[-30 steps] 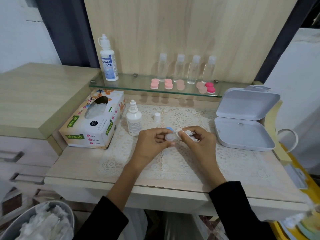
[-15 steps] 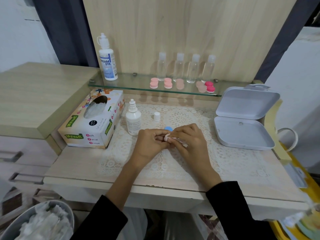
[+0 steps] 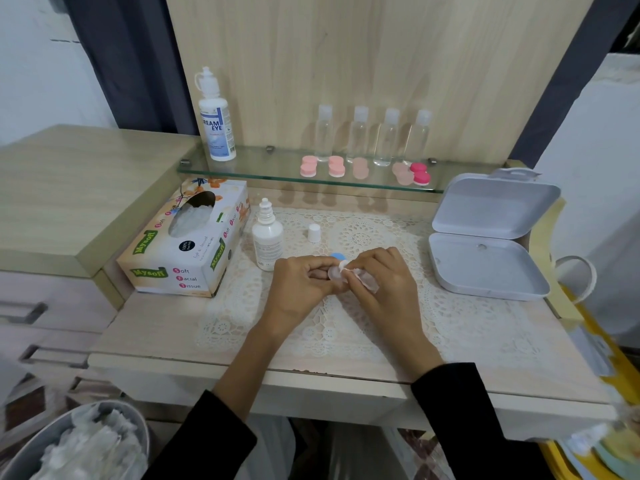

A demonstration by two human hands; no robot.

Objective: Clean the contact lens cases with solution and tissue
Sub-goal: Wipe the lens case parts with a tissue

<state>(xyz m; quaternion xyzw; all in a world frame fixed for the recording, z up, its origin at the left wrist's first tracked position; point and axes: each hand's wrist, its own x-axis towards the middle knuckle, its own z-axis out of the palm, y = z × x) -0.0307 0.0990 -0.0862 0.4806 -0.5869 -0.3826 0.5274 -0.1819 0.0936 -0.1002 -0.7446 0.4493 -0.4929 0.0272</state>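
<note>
My left hand (image 3: 300,285) holds a small translucent contact lens case (image 3: 334,273) above the lace mat. My right hand (image 3: 380,278) pinches a folded white tissue (image 3: 360,278) and presses it into the case. A blue cap (image 3: 337,256) lies on the mat just behind my fingers. An uncapped small solution bottle (image 3: 266,237) stands left of my hands, its white cap (image 3: 314,232) beside it. The tissue box (image 3: 188,244) sits further left.
An open grey plastic box (image 3: 485,265) lies at the right. A glass shelf (image 3: 263,168) behind carries a large solution bottle (image 3: 216,123), several clear bottles (image 3: 374,136) and several pink lens cases (image 3: 337,166). A bin (image 3: 76,445) with used tissues stands bottom left.
My hands closed together and the tissue went from hanging loose beside the case to being pressed into it. The hands shifted slightly lower over the mat.
</note>
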